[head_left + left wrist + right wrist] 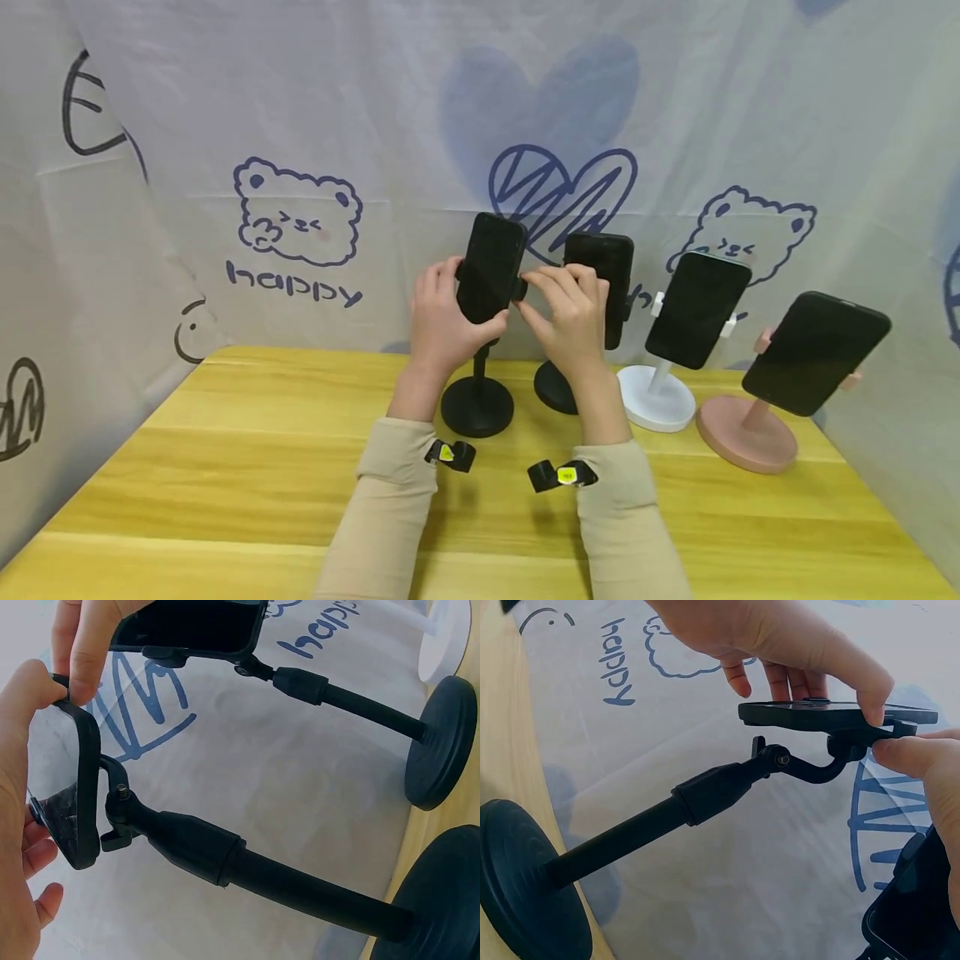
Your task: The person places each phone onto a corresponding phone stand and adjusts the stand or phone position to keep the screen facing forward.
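Note:
A black smartphone (491, 265) sits tilted in the clamp of a black phone stand (477, 407), whose round base rests on the table. My left hand (444, 321) grips the phone and clamp from the left, fingers at the left side, thumb across the lower right edge. From the right, my right hand (568, 312) pinches the clamp's right arm (520, 288) between thumb and fingers. In the right wrist view the stand's bent neck and pole (712, 791) show below the phone. Part of the right hand is cut off there.
To the right stand a second black stand with a phone (600, 250), a white stand (657, 404) and a pink stand (750, 433), each of the last two also holding a phone. A patterned cloth (420, 125) hangs behind the wooden table (247, 467).

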{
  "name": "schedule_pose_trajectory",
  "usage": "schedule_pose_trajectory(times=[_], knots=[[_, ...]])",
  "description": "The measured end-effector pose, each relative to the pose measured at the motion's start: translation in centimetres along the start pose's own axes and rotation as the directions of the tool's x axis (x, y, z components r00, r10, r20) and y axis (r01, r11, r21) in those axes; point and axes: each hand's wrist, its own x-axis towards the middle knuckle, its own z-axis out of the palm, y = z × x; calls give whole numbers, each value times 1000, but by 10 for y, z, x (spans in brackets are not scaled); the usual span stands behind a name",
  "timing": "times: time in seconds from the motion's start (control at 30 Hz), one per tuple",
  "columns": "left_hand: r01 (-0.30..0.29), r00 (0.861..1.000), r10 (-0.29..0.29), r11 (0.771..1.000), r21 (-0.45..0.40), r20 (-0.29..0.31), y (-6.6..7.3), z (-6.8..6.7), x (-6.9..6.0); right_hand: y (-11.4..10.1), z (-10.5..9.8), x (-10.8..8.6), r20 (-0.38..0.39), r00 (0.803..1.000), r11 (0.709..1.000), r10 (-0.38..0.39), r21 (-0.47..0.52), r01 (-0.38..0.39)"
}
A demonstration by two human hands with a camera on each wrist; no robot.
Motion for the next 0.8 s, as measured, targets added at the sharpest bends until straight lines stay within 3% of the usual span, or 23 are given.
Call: schedule_pose_trajectory(times=[0.23, 0.8], knots=[[-17, 998, 20, 997, 70, -52, 0, 3, -1, 0, 1, 0, 0, 1000, 1000, -22, 0, 22], [52, 995, -41, 990, 130, -89, 13, 4, -4, 1, 0, 0, 0, 1000, 999, -17, -39, 17]])
